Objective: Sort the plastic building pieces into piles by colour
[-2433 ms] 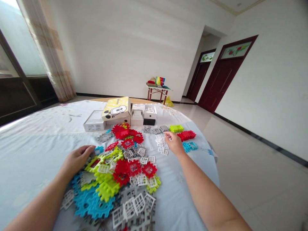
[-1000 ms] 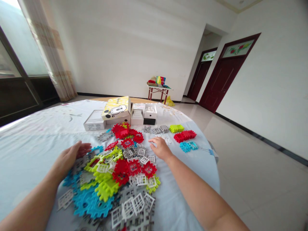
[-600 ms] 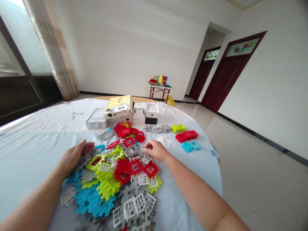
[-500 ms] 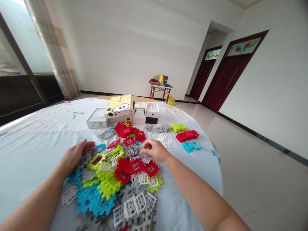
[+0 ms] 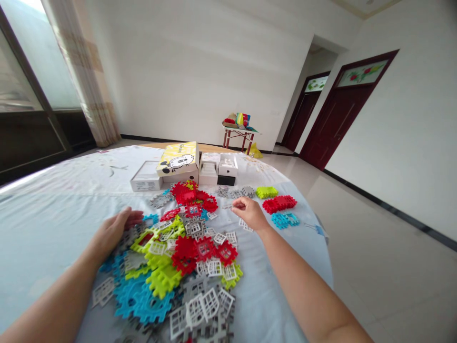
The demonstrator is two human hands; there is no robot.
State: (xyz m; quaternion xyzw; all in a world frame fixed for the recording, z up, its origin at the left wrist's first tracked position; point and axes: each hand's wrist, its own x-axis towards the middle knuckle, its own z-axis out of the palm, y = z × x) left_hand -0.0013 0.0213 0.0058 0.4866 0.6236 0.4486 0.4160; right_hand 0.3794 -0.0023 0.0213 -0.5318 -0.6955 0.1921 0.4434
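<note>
My right hand [image 5: 250,214] pinches a thin white window-lattice piece [image 5: 227,206], seen nearly edge-on, just right of the pile. Below and behind that hand lie more white lattice pieces [image 5: 245,225], partly covered by it. My left hand [image 5: 116,228] rests at the pile's left edge with its fingers stretched out, beside grey toothed pieces and a blue piece [image 5: 150,219]. The heap between my hands mixes red toothed pieces [image 5: 185,252], lime green pieces [image 5: 164,278], blue pieces [image 5: 143,302] and grey pieces [image 5: 196,286] with white lattices on top.
Right of the pile stand sorted groups: grey pieces [image 5: 247,192], green pieces [image 5: 266,192], red pieces [image 5: 280,204] and blue pieces [image 5: 284,220]. A yellow cartoon box [image 5: 178,159] and white boxes [image 5: 147,176] stand behind. The round table's cloth edge [image 5: 329,267] curves at right.
My right hand has moved right, away from the pile, with a white window-lattice piece in its fingertips, over the white lattices. My left hand has hardly moved.
</note>
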